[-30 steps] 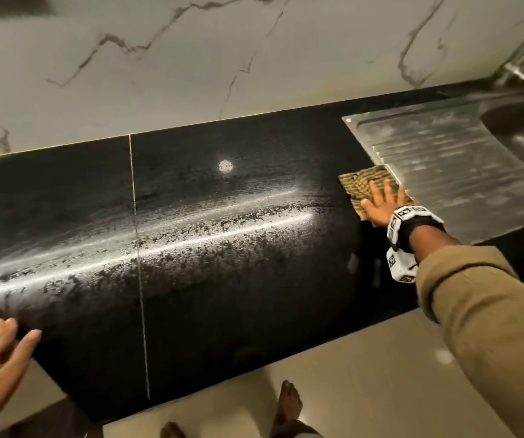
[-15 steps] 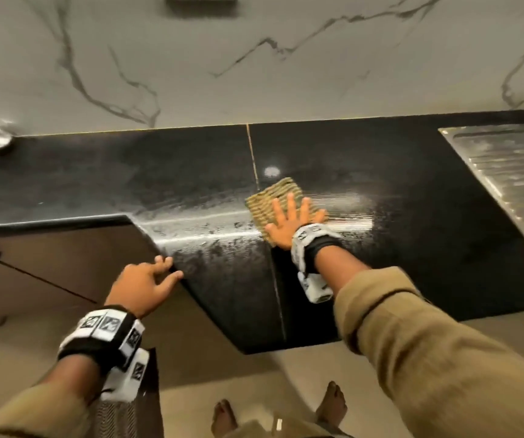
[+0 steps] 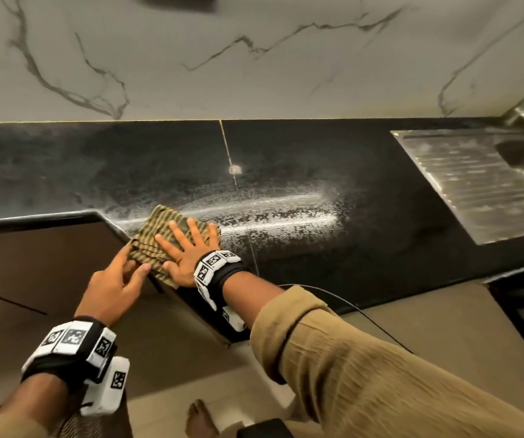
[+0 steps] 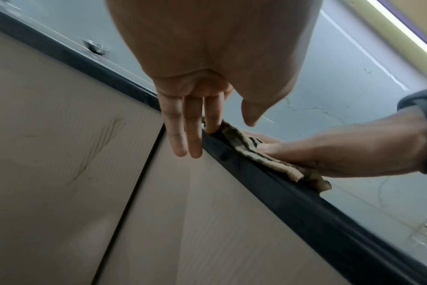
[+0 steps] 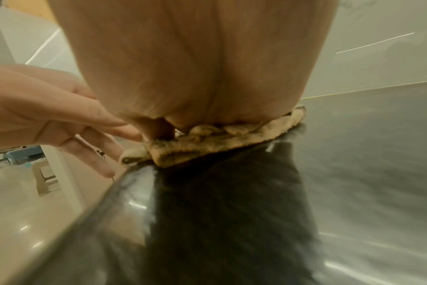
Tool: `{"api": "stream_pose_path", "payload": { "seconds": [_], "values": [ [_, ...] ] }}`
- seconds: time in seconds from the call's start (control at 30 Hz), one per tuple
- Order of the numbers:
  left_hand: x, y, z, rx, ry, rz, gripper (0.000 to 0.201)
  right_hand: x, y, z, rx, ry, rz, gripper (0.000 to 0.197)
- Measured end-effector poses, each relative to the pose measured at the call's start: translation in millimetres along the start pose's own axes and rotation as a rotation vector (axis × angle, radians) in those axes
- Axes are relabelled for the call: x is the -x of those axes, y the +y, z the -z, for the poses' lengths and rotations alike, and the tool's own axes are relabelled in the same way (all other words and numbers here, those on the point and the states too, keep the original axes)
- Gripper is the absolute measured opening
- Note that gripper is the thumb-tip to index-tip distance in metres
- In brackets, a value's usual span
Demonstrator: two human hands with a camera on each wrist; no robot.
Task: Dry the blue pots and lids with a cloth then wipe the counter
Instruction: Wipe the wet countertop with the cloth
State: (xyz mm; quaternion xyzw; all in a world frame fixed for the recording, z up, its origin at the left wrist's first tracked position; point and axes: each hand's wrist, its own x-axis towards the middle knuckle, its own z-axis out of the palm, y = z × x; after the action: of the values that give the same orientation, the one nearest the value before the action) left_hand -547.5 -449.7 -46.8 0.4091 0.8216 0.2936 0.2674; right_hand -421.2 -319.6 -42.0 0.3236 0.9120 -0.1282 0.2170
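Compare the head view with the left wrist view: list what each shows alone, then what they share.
Head view only: the steel drainboard, the wet smear on the black counter, and the marble wall.

Left wrist view only: the cabinet panels seen from below the counter's edge, with the seam between them.

Both: the striped cloth at the counter's edge, the right hand flat on it, and the left hand with straight fingers beside it.

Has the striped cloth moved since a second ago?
Yes. The striped cloth moved left, from beside the steel drainboard past the counter seam to the counter's angled edge.
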Motion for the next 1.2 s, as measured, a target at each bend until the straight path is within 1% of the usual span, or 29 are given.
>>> {"api": "stream_pose_path", "payload": {
  "seconds": [0.07, 0.13, 0.23, 0.33, 0.4, 0.5, 0.6, 0.67, 0.73, 0.8, 0.9, 0.97, 1.1, 1.2],
  "values": [
    [5, 6, -4, -0.027, 0.003, 0.013, 0.065, 8, 18, -6, -0.017, 0.013, 0.023, 0.060],
    [10, 12, -11, -0.062, -0.017, 0.022, 0.072, 18, 47, -11, -0.048, 0.019, 0.009, 0.059],
    [18, 23, -25, -0.132, -0.046, 0.033, 0.080, 40, 114, -17, -0.105, 0.037, -0.079, 0.059],
    [27, 28, -47, -0.162, -0.025, 0.069, 0.081, 80, 216, -29, -0.155, 0.078, -0.256, 0.060],
    [33, 29, -56, -0.206, 0.017, 0.075, 0.076, 113, 291, -41, -0.187, 0.108, -0.407, 0.059],
    [39, 31, -68, -0.275, 0.080, 0.092, 0.068, 175, 405, -63, -0.279, 0.108, -0.610, 0.059],
    [42, 31, -72, -0.314, 0.119, 0.098, 0.063, 231, 484, -83, -0.360, 0.108, -0.775, 0.059],
    [43, 33, -74, -0.319, 0.138, 0.119, 0.061, 259, 511, -93, -0.394, 0.112, -0.850, 0.058],
    [43, 38, -73, -0.345, 0.130, 0.134, 0.060, 274, 519, -101, -0.400, 0.105, -0.887, 0.058],
    [44, 42, -71, -0.394, 0.109, 0.143, 0.061, 280, 510, -106, -0.403, 0.101, -0.919, 0.059],
    [45, 46, -64, -0.432, 0.076, 0.140, 0.061, 277, 480, -109, -0.446, 0.104, -0.951, 0.061],
    [45, 47, -58, -0.475, 0.060, 0.112, 0.060, 270, 447, -108, -0.460, 0.090, -0.938, 0.062],
    [40, 48, -48, -0.571, 0.038, 0.040, 0.059, 236, 357, -101, -0.396, 0.089, -0.831, 0.063],
    [34, 48, -40, -0.667, -0.008, -0.041, 0.057, 195, 274, -94, -0.280, 0.101, -0.611, 0.065]
  ]
}}
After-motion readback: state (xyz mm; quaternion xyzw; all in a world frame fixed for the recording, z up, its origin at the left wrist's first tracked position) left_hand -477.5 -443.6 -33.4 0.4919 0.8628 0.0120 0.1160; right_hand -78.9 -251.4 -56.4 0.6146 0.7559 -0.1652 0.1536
